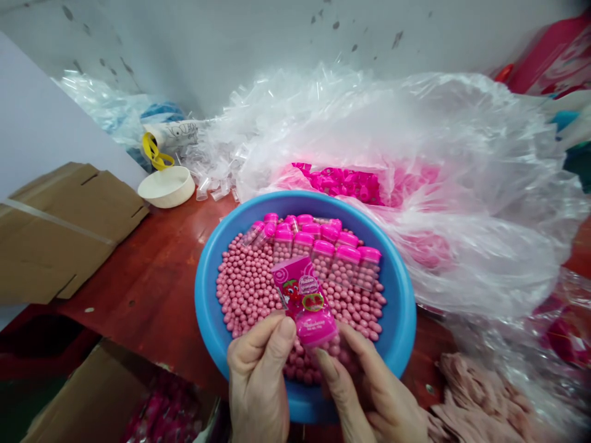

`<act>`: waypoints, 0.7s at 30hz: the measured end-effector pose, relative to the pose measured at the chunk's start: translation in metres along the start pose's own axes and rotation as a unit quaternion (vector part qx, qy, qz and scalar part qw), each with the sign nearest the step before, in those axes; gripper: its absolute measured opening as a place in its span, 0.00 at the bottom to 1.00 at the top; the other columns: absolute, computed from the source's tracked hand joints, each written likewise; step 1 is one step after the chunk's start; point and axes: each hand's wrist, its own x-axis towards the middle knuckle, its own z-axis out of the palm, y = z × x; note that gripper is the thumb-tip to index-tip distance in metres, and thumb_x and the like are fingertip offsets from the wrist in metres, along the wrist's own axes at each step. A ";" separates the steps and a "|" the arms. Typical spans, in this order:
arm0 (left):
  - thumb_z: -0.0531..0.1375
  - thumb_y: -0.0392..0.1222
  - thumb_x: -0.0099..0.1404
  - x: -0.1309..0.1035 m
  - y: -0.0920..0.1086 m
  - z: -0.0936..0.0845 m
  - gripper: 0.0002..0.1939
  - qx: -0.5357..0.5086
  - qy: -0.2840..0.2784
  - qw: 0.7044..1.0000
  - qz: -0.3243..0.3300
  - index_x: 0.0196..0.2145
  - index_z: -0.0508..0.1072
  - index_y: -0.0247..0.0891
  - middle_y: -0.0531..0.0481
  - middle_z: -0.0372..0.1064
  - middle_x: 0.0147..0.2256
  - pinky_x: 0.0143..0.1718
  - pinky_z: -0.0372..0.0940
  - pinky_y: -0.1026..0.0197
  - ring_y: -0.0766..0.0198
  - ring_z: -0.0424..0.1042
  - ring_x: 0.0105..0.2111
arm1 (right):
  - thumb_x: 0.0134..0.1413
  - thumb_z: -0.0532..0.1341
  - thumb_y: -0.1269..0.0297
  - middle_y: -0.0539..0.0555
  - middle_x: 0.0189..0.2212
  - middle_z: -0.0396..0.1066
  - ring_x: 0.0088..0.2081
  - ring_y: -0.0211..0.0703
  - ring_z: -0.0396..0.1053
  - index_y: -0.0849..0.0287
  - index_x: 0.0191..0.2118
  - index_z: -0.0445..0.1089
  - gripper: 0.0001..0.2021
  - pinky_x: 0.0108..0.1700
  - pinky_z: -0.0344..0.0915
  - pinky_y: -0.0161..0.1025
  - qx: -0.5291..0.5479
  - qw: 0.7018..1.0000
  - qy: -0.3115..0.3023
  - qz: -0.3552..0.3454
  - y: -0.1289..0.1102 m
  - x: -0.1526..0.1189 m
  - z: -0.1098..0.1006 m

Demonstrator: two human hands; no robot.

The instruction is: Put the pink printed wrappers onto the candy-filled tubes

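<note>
A glossy pink printed strawberry candy wrapper [308,301] is held over a blue basin [205,295]. My left hand [263,369] pinches its lower left edge between thumb and finger. At its lower right corner, the thumb and fingers of my right hand [364,387] are closed around it. Small pink candy balls [249,277] lie in the basin below. Several clear small jars with pink lids [323,249], filled with the same balls, rest on them toward the back.
Behind the basin spreads a large clear plastic bag [489,203] with pink lids [346,184]. Clear empty jars [217,166] are heaped at back left, beside a white bowl [168,187]. Flattened cardboard [60,227] lies left; a cloth [484,394] lies right. An open box [92,394] holds pink items.
</note>
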 end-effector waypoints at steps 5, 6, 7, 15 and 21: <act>0.63 0.42 0.56 -0.003 0.004 0.002 0.13 0.104 0.018 0.989 0.104 0.16 0.73 0.37 0.56 0.63 0.16 0.21 0.59 0.66 0.68 0.61 0.18 | 0.51 0.65 0.66 0.43 0.41 0.78 0.40 0.42 0.76 0.42 0.49 0.72 0.18 0.47 0.71 0.37 0.004 1.000 -0.002 -0.006 0.003 -0.002 -0.002; 0.63 0.40 0.56 -0.003 0.005 0.002 0.12 0.123 0.021 0.984 0.124 0.17 0.73 0.38 0.56 0.64 0.16 0.22 0.59 0.66 0.68 0.61 0.18 | 0.51 0.65 0.65 0.43 0.41 0.78 0.39 0.42 0.76 0.43 0.49 0.72 0.18 0.47 0.71 0.37 0.003 1.000 -0.002 -0.002 0.004 -0.002 -0.002; 0.63 0.38 0.55 -0.003 0.007 0.002 0.10 0.139 0.031 0.979 0.145 0.18 0.74 0.38 0.57 0.66 0.17 0.23 0.59 0.67 0.68 0.62 0.19 | 0.51 0.65 0.64 0.44 0.41 0.78 0.39 0.42 0.76 0.43 0.48 0.72 0.17 0.47 0.71 0.37 0.000 1.000 -0.004 0.004 0.004 -0.003 -0.003; 0.62 0.37 0.54 -0.002 0.011 -0.002 0.08 0.197 0.023 0.973 0.120 0.18 0.71 0.39 0.59 0.59 0.17 0.20 0.54 0.69 0.72 0.57 0.17 | 0.50 0.66 0.59 0.46 0.34 0.79 0.34 0.40 0.76 0.49 0.42 0.76 0.11 0.44 0.71 0.34 -0.042 0.998 0.029 0.037 -0.002 -0.005 0.000; 0.62 0.38 0.52 0.000 0.005 -0.005 0.09 0.131 0.000 0.991 0.005 0.17 0.69 0.37 0.59 0.55 0.15 0.16 0.52 0.71 0.73 0.53 0.16 | 0.49 0.66 0.57 0.51 0.32 0.80 0.37 0.47 0.77 0.54 0.38 0.76 0.11 0.48 0.69 0.42 -0.078 0.991 0.074 0.082 -0.007 -0.008 0.002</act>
